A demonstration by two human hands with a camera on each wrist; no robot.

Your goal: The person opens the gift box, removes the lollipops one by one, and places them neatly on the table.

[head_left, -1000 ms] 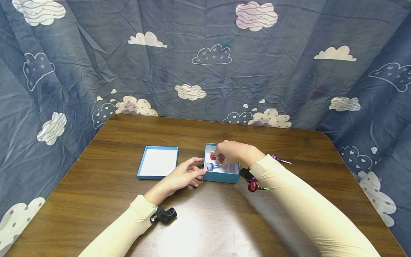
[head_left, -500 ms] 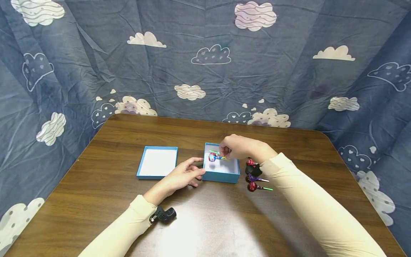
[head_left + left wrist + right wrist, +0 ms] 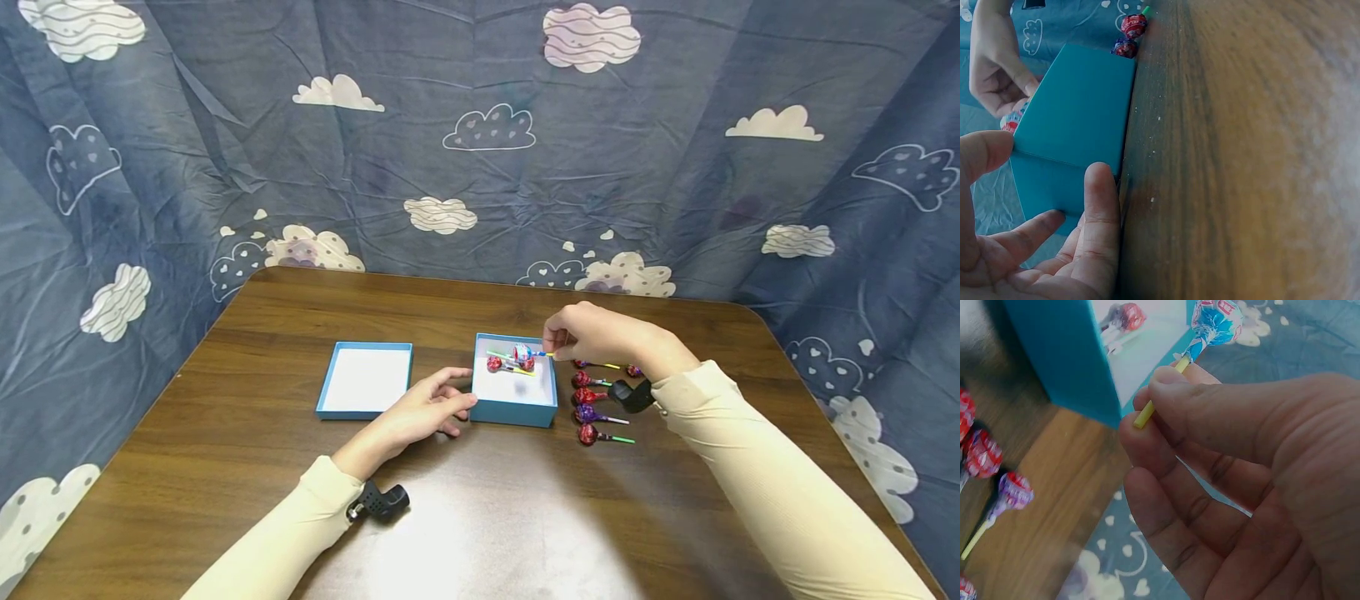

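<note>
My right hand [image 3: 600, 333] pinches the yellow stick of a blue-wrapped lollipop [image 3: 521, 354] between thumb and fingertips. In the right wrist view, the lollipop's wrapped head [image 3: 1216, 325] points away from the palm. It is over the back right of a blue box [image 3: 513, 414] with a white inside. Red-wrapped lollipops [image 3: 494, 364] lie in that box, towards its back. At the box's near left corner is my left hand [image 3: 420, 412], its fingers extended. The left wrist view has its fingertips touching the box's outer faces, with the thumb at the rim.
Right of the box, several lollipops [image 3: 588, 435] with red or purple wrappers lie in a column on the wooden table [image 3: 480, 508]. A shallow blue lid [image 3: 363, 380], white inside, rests to the left. Behind the table hangs a cloud-patterned curtain [image 3: 630, 183].
My right hand has lifted the blue lollipop from the front of the box and carried it back and right. More of the lollipops beside the box now show. The left hand stays at the corner.
</note>
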